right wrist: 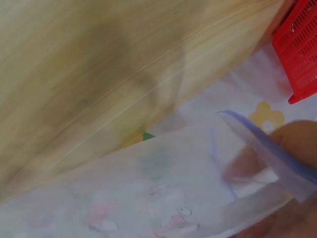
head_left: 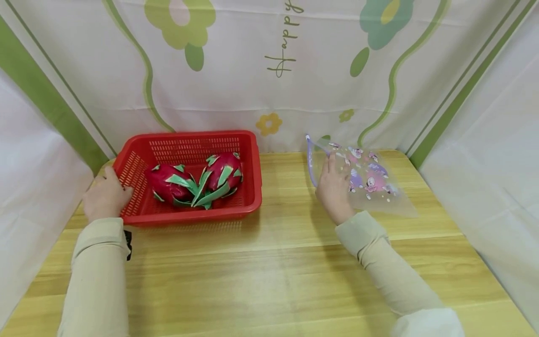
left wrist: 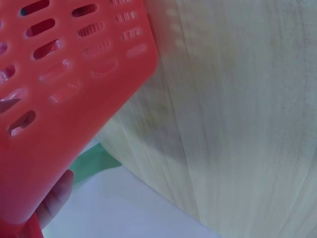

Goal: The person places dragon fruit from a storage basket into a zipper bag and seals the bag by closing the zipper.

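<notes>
A red plastic basket with slotted sides is at the left, and my left hand grips its left rim. Inside lie two dragon fruits, one on the left and one on the right, magenta with green leafy scales. In the left wrist view the fingers show beyond the basket wall. My right hand holds a clear zip bag near its purple zip edge. The bag has pink and purple cartoon prints. In the right wrist view, fingers show through the film beside the purple strip.
The wooden table runs back to a white curtain with green and yellow flowers. White cloth walls stand on both sides. Bare tabletop lies between the basket and the bag.
</notes>
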A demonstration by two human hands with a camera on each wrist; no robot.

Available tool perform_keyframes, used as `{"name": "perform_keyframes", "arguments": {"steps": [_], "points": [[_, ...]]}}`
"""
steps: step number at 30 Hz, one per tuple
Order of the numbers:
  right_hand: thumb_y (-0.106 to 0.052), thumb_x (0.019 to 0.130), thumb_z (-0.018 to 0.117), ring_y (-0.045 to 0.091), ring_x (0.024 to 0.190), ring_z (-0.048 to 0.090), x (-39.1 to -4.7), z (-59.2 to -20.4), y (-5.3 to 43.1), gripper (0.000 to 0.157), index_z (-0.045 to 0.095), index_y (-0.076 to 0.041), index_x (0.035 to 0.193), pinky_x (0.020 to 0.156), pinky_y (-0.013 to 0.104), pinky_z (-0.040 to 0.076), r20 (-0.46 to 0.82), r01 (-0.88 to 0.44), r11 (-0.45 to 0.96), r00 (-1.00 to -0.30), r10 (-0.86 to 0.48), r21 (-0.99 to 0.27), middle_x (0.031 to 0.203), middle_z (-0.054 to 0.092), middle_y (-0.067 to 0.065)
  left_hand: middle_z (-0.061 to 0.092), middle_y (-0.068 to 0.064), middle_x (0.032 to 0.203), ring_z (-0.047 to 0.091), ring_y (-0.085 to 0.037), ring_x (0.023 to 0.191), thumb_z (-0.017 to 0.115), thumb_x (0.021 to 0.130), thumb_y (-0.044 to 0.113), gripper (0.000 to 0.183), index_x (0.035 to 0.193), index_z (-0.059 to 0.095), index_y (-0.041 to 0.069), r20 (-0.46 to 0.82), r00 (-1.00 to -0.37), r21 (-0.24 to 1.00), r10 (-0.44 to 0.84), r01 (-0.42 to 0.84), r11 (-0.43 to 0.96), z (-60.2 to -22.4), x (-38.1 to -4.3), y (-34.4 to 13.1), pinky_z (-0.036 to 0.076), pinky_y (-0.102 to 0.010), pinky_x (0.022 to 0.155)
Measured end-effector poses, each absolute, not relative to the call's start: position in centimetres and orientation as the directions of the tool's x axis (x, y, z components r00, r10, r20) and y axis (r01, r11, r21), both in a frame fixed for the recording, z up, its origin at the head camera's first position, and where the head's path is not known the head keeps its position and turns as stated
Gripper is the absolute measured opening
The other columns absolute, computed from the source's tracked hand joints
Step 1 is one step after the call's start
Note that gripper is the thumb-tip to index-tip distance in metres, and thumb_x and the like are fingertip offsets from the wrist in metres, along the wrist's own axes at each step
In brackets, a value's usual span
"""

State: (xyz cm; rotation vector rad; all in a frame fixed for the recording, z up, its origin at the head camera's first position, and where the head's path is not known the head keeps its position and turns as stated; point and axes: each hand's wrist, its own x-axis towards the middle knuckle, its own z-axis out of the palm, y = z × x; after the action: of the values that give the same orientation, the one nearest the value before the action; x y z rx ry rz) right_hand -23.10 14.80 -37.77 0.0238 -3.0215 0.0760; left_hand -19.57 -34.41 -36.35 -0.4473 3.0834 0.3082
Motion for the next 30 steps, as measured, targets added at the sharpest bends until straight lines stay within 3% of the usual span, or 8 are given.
{"name": "perform_keyframes", "arguments": {"steps": [3, 8, 11, 15, 19, 25, 30], "points": [[0.006, 0.093, 0.041, 0.061, 0.128, 0.033, -22.95, -37.82, 14.71, 0.058, 0.019, 0.011, 0.147, 0.095, 0.057, 0.047, 0.149, -0.043, 0.999, -0.988, -0.038, -0.031, 0.157, 0.01, 0.027, 0.041, -0.038, 0.103, 0.05, -0.05, 0.087, 0.048, 0.093, 0.029, 0.06, 0.126, 0.024, -0.015, -0.035, -0.959, 0.191, -0.28, -0.281, 0.941, -36.44, -19.56, -34.42, 0.043, -0.057, 0.063], [0.011, 0.092, 0.041, 0.058, 0.124, 0.042, -22.79, -38.11, 14.7, 0.041, 0.034, 0.014, 0.132, 0.074, 0.05, 0.057, 0.294, -0.067, 0.995, -0.955, -0.043, -0.07, 0.146, 0.022, 0.038, 0.041, -0.04, 0.103, 0.05, -0.051, 0.088, 0.049, 0.093, 0.029, 0.06, 0.125, 0.024, -0.015, -0.02, -0.961, 0.187, -0.275, -0.273, 0.943, -36.51, -19.55, -34.43, 0.043, -0.058, 0.061], [0.009, 0.091, 0.042, 0.053, 0.114, 0.052, -22.83, -38.34, 14.64, 0.031, 0.041, 0.016, 0.121, 0.072, 0.047, 0.058, 0.403, -0.093, 0.994, -0.913, -0.063, -0.054, 0.134, 0.036, 0.04, 0.041, -0.04, 0.104, 0.05, -0.052, 0.089, 0.049, 0.093, 0.029, 0.06, 0.124, 0.024, -0.015, -0.017, -0.962, 0.185, -0.272, -0.27, 0.945, -36.52, -19.56, -34.47, 0.043, -0.059, 0.062], [0.007, 0.09, 0.045, 0.046, 0.104, 0.058, -22.89, -38.35, 14.56, 0.034, 0.045, 0.018, 0.121, 0.072, 0.045, 0.059, 0.449, -0.107, 0.994, -0.888, -0.099, 0.009, 0.123, 0.047, 0.035, 0.04, -0.04, 0.105, 0.05, -0.052, 0.09, 0.049, 0.093, 0.029, 0.06, 0.125, 0.024, -0.015, -0.019, -0.962, 0.188, -0.274, -0.273, 0.944, -36.51, -19.55, -34.44, 0.043, -0.059, 0.062], [0.005, 0.085, 0.052, 0.045, 0.104, 0.056, -22.89, -38.06, 14.58, 0.049, 0.04, 0.016, 0.13, 0.069, 0.044, 0.058, 0.355, -0.121, 0.992, -0.929, -0.104, -0.028, 0.128, 0.044, 0.03, 0.04, -0.04, 0.107, 0.049, -0.052, 0.091, 0.049, 0.093, 0.029, 0.06, 0.125, 0.023, -0.015, -0.022, -0.961, 0.187, -0.276, -0.275, 0.943, -36.48, -19.54, -34.38, 0.043, -0.059, 0.063], [0.0, 0.079, 0.057, 0.05, 0.128, 0.039, -23.11, -37.76, 14.69, 0.078, 0.02, 0.011, 0.146, 0.1, 0.056, 0.044, 0.116, -0.146, 0.974, -0.985, -0.127, -0.175, 0.152, 0.022, 0.029, 0.04, -0.041, 0.109, 0.049, -0.054, 0.093, 0.048, 0.093, 0.028, 0.061, 0.126, 0.023, -0.016, -0.019, -0.962, 0.187, -0.273, -0.272, 0.944, -36.56, -19.61, -34.44, 0.043, -0.061, 0.065], [-0.002, 0.08, 0.06, 0.053, 0.137, 0.024, -23.32, -37.75, 14.77, 0.087, 0.009, 0.006, 0.15, 0.11, 0.061, 0.029, 0.025, -0.131, 0.962, -0.991, -0.129, -0.241, 0.158, 0.007, 0.026, 0.04, -0.04, 0.107, 0.05, -0.054, 0.09, 0.049, 0.093, 0.029, 0.06, 0.124, 0.024, -0.016, -0.016, -0.961, 0.186, -0.275, -0.273, 0.944, -36.59, -19.63, -34.48, 0.043, -0.06, 0.062]]}}
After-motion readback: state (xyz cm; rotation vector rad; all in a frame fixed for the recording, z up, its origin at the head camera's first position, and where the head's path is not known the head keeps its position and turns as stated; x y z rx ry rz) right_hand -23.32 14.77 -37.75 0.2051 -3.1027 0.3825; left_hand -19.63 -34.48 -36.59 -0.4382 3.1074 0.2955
